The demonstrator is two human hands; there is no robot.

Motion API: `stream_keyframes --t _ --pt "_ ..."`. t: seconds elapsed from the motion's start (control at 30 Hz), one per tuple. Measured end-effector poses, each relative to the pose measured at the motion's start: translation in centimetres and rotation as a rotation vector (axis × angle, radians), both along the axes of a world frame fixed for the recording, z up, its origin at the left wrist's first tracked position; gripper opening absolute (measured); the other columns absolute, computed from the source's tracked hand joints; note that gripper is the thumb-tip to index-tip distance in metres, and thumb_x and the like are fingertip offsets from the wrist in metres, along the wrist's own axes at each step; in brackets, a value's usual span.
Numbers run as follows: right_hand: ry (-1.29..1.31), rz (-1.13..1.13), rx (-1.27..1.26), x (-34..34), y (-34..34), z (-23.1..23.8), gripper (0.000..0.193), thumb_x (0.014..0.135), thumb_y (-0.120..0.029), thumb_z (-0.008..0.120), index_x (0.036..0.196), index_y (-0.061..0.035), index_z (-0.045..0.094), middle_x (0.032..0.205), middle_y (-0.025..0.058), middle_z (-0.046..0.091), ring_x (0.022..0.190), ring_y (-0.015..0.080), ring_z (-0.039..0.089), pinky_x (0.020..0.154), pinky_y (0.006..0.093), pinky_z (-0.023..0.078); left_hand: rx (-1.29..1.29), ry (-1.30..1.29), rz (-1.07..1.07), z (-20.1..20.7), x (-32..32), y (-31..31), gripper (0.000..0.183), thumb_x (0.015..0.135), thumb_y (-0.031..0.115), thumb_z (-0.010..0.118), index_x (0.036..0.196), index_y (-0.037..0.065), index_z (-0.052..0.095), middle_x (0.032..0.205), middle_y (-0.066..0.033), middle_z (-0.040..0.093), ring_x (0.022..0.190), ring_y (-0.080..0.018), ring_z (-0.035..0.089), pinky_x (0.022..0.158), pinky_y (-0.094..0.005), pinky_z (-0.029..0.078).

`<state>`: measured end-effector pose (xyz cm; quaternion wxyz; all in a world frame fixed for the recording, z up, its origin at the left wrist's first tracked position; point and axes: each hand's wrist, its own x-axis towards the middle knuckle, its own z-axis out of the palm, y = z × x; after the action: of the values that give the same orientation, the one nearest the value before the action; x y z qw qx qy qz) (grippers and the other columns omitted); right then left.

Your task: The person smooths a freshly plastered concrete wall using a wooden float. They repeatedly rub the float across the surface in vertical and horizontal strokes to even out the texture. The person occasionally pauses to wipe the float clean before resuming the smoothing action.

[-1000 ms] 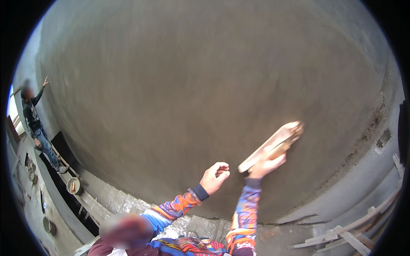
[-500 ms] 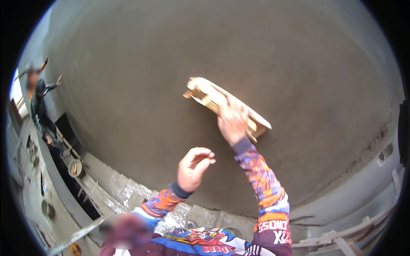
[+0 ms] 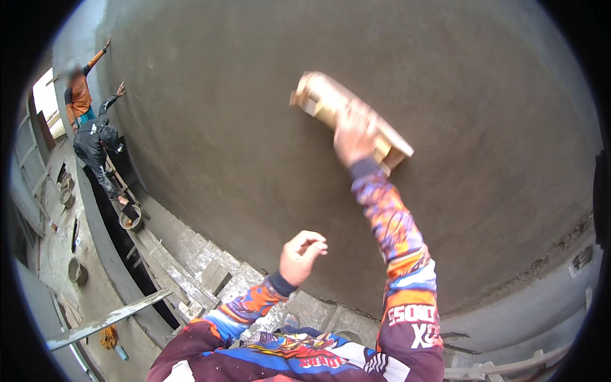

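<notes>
My right hand [image 3: 355, 135] is closed around the grip of a long wooden plastering float [image 3: 386, 132]. The float slants from upper left to lower right against the grey, freshly plastered wall [image 3: 242, 127]. My fingers hide part of its grip, and its edges are slightly blurred. Lower and to the left, my left hand [image 3: 301, 257] hangs in front of the wall with its fingers loosely curled and the thumb a little apart. Nothing shows in it, and it does not touch the float.
At the far left, a person in orange [image 3: 79, 95] and another in dark clothes [image 3: 95, 143] reach toward the wall. Wooden planks [image 3: 172, 270] run below, with a bucket [image 3: 130, 218] on them. A wooden bar [image 3: 108, 318] crosses at lower left; another bucket [image 3: 77, 270] stands beyond.
My right hand and the float have moved up the wall. My left hand has shifted slightly right and curled more. The view has turned, bringing the person in orange more fully into sight.
</notes>
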<state>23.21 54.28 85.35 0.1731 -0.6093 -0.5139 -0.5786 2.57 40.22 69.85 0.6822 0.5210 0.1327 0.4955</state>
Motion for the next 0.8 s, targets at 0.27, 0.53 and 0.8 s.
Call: stream_keyframes --t 0.27,0.53,0.8 --pt "0.330 -0.122 -0.128 4.0 -13.6 -5.2 0.066 0.068 -0.019 0.074 0.130 -0.0144 0.053 0.119 0.0098 0.053 0.112 0.0289 0.051 0.100 0.0503 0.035 -0.219 0.443 0.561 -20.0 -23.5 6.9 0.011 0.092 0.004 0.053 0.096 0.000 0.063 0.090 -0.0075 0.065 0.082 -0.0152 0.067 0.072 -0.0284 0.056" --pt "0.226 -0.128 0.084 -2.6 -2.7 4.8 0.058 0.077 -0.018 0.070 0.132 -0.0138 0.052 0.122 0.0101 0.056 0.111 0.0279 0.056 0.092 0.0470 0.044 0.015 0.286 0.196 -7.3 -9.0 6.0 0.012 0.095 0.005 0.058 0.102 -0.003 0.062 0.097 -0.0091 0.066 0.090 -0.0163 0.067 0.079 -0.0295 0.057" --pt "0.638 0.139 -0.484 2.2 -16.5 -28.9 0.063 0.071 -0.013 0.073 0.131 -0.0094 0.054 0.127 0.0153 0.054 0.118 0.0365 0.049 0.104 0.0513 0.035 -0.306 0.493 0.208 -23.8 -18.5 4.4 0.017 0.097 0.014 0.059 0.104 -0.001 0.063 0.092 -0.0076 0.068 0.080 -0.0142 0.067 0.073 -0.0277 0.057"
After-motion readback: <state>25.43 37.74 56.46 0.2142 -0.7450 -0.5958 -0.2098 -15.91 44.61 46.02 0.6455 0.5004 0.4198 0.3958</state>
